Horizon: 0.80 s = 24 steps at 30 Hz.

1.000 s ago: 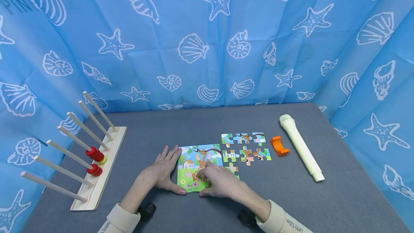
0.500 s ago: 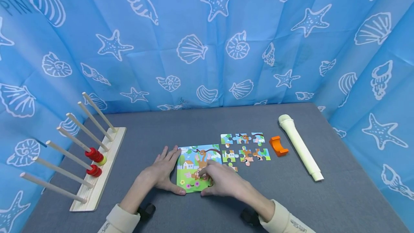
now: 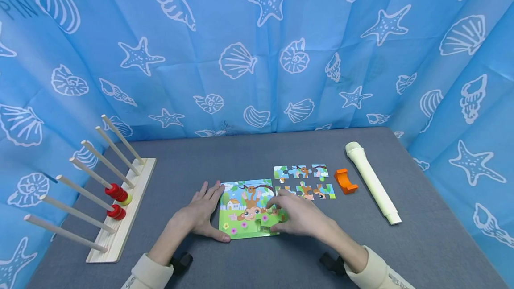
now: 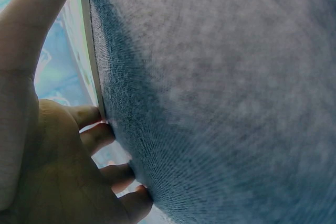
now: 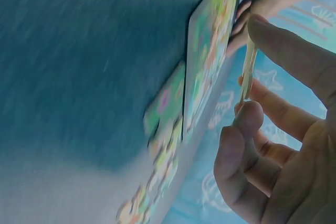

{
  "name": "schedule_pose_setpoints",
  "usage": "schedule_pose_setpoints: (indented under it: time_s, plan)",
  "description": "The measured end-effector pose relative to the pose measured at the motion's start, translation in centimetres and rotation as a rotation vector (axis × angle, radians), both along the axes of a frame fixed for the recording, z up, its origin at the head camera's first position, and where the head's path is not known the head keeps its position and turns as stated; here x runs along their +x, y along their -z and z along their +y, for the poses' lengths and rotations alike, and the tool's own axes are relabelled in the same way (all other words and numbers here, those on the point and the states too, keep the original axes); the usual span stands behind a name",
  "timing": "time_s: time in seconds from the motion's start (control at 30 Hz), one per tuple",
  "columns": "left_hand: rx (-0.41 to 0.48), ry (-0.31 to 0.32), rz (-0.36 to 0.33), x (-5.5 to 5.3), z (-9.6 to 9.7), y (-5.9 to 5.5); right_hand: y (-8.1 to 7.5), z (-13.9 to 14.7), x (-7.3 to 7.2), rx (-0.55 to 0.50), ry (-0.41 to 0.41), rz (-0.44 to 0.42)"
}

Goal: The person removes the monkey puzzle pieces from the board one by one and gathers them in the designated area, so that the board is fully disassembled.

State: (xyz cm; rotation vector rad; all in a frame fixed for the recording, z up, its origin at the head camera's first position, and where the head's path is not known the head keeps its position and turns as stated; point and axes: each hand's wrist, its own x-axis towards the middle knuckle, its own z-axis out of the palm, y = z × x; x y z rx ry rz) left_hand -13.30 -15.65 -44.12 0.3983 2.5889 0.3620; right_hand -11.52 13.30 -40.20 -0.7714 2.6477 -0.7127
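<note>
A square jigsaw puzzle (image 3: 234, 211) with a monkey, a small house and flowers lies flat on the table in the head view. My left hand (image 3: 201, 213) rests along its left side, thumb by the lower left corner, fingers fairly straight. Near the lower right corner, my right hand (image 3: 301, 213) pinches a green puzzle piece (image 3: 263, 220) between thumb and fingers, raised above the board. Edge-on, that piece (image 5: 249, 72) shows as thin in the right wrist view. Another green piece with a pink flower (image 5: 165, 98) lies against the board, hidden by my hand in the head view.
Several loose puzzle pieces (image 3: 299, 171) lie in rows right of the board. Farther right are an orange curved block (image 3: 345, 182) and a cream toy microphone (image 3: 373, 182). A wooden peg stand (image 3: 136, 204) with red rings stands left. A blue curtain (image 3: 257, 79) hangs behind.
My right hand has shifted right from the puzzle's lower middle and now holds a piece tilted above its lower right area. My left hand stays in place.
</note>
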Motion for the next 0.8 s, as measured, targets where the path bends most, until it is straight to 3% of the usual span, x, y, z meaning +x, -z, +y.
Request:
schedule_pose_setpoints:
  time_s: [0.33,0.8]
  plan:
    - [0.005,0.008,-0.001,0.0,0.0,0.0,-0.4,3.9,0.1,0.048,0.049,0.023]
    - [0.008,0.009,-0.006,0.0,0.0,-0.1,1.1,8.2,-0.1,0.073,0.082,-0.007]
